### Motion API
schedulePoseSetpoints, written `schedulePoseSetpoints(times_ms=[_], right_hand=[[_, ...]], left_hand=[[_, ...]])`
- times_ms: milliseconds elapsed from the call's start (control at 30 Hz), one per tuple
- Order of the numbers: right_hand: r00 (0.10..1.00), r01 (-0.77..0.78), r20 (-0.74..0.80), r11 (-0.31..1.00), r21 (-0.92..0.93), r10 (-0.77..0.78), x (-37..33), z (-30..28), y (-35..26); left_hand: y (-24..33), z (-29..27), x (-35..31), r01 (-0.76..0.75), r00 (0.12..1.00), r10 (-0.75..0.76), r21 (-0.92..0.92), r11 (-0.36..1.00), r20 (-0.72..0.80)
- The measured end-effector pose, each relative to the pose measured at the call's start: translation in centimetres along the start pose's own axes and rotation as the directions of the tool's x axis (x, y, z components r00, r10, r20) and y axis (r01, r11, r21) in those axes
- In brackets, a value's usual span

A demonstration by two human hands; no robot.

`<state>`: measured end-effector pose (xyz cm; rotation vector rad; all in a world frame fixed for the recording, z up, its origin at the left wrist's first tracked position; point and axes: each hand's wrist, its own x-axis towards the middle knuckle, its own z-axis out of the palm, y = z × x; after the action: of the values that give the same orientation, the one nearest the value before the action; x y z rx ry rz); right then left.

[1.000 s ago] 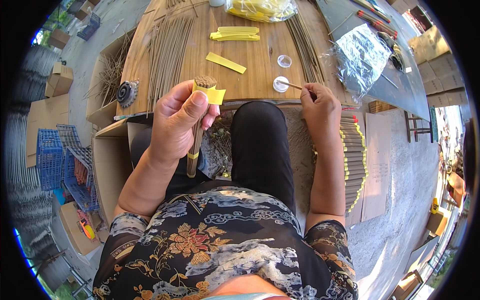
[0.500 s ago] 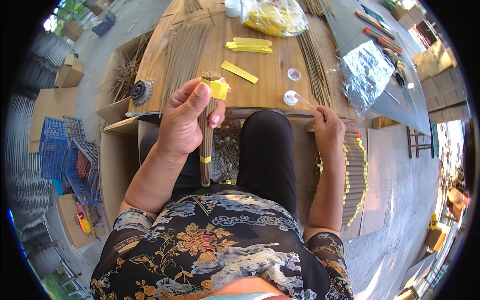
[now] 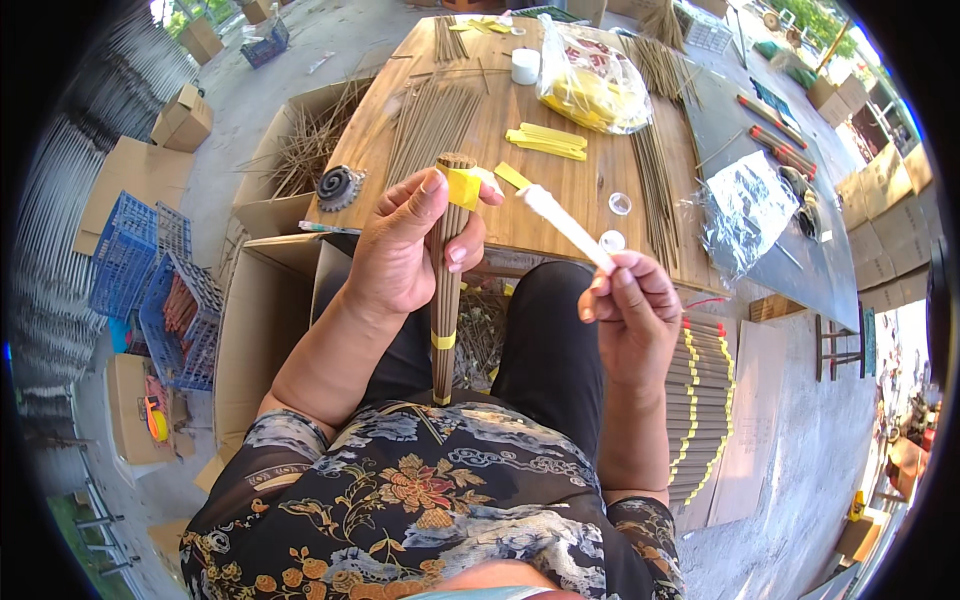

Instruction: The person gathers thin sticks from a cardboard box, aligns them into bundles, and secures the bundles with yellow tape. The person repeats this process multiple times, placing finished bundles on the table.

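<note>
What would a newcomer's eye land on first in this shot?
Probably the bundle of brown sticks near the middle, held in the left grip, with a bright yellow strip at its upper end. Next, the white stick in the right grip, slanting toward the bundle. Farther off, the clear bag of yellow pieces stands out on the wooden table.

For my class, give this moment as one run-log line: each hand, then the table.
left fingers: on stick bundle, yellow strip near its top | right fingers: on white stick | table: yellow strips, clear bag
</note>
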<state>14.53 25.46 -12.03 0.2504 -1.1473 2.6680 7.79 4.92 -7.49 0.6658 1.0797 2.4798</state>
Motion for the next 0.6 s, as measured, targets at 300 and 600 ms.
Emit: schedulePoseSetpoints(times_ms=[300, 600], right_hand=[[0.987, -0.122, 0.112, 0.992, 0.032, 0.117, 0.1, 3.1, 1.5], [0.970, -0.177, 0.179, 0.982, 0.064, 0.163, 0.2, 4.0, 2.0]], left_hand=[[0.9, 0.4, -1.1, 0.024, 0.999, -0.024, -0.008, 1.000, 0.024], [1.1, 0.4, -1.5, -0.001, 0.996, 0.004, -0.038, 0.999, 0.084]])
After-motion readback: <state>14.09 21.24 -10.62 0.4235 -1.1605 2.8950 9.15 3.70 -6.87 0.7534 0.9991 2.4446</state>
